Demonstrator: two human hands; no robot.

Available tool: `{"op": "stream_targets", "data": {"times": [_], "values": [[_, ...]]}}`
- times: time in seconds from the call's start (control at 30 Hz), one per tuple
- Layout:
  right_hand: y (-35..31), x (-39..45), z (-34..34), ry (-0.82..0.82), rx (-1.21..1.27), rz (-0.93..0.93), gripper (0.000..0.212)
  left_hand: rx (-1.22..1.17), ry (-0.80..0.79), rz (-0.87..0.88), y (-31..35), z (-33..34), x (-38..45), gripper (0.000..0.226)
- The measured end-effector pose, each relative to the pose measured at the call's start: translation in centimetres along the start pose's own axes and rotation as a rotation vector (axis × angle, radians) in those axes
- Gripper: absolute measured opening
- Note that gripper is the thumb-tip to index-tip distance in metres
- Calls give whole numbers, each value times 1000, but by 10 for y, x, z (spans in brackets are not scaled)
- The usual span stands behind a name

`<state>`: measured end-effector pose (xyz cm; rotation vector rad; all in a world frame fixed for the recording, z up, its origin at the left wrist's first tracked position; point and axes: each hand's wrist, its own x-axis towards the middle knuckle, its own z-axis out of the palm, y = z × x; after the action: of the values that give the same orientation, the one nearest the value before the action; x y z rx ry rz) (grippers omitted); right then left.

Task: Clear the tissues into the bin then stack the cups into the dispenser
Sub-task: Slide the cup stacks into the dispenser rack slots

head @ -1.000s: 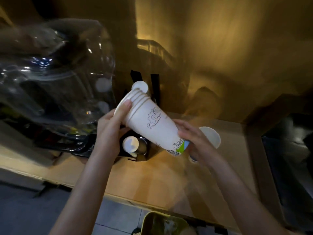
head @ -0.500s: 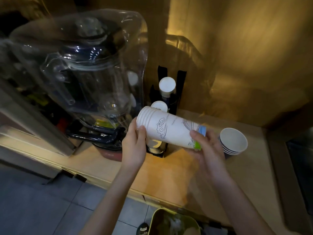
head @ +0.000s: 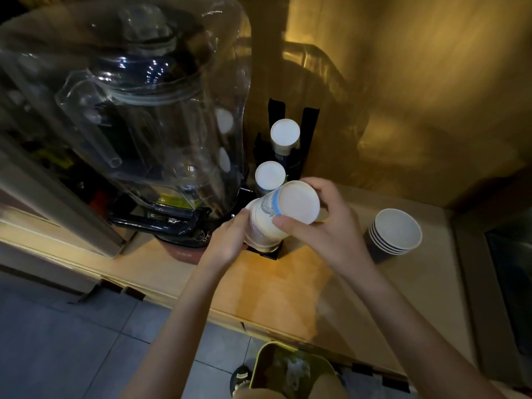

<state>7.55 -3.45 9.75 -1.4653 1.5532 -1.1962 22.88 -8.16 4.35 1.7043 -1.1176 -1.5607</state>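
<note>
A stack of white printed paper cups [head: 283, 213] is turned upside down, base up, over the front slot of the black cup dispenser [head: 308, 131]. My left hand [head: 227, 240] grips the stack's lower, rim end; my right hand [head: 325, 226] holds its base end. Two other upturned cup stacks [head: 285, 133] [head: 270, 175] stand in the dispenser's rear slots. A short stack of dark-sided cups [head: 397, 228] stands upright on the wooden counter [head: 276, 286] to the right. The bin [head: 290, 367], with white tissue inside, stands on the floor below the counter edge.
A large clear blender housing with a pitcher [head: 138, 110] fills the left of the counter, close beside the dispenser. A wooden wall [head: 417, 82] rises behind. A dark appliance [head: 512, 283] sits at the right edge. Grey floor tiles [head: 72, 341] lie below.
The cup stack has swung from lying sideways between my hands to base-up and has come down over the dispenser's front slot. The view has also shifted.
</note>
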Motion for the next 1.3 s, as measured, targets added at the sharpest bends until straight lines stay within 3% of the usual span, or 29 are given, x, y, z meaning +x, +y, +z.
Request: {"op": "stream_targets", "data": {"times": [0.13, 0.33, 0.57, 0.7, 0.83, 1.0, 1.17, 1.3], "values": [[6, 5, 13, -64, -106, -11, 63, -129, -67, -122, 6, 8, 13, 42], [24, 8, 30, -96, -210, -10, 65, -161, -213, -62, 7, 15, 16, 42], [42, 12, 42, -125, -255, -28, 70, -185, -199, -56, 9, 16, 10, 40], [51, 13, 52, -174, -390, -62, 70, -24, -142, -39, 7, 0, 3, 34], [65, 19, 63, -225, -368, 37, 78, 479, -74, 266, -3, -11, 4, 12], [84, 26, 71, -308, -348, 133, 74, 779, 69, 353, -5, 0, 14, 8], [95, 30, 72, -354, -306, 207, 73, 1043, 137, 388, -9, 21, 21, 33], [97, 32, 72, -386, -280, 304, 75, 948, 89, 352, -11, 28, 22, 57]]}}
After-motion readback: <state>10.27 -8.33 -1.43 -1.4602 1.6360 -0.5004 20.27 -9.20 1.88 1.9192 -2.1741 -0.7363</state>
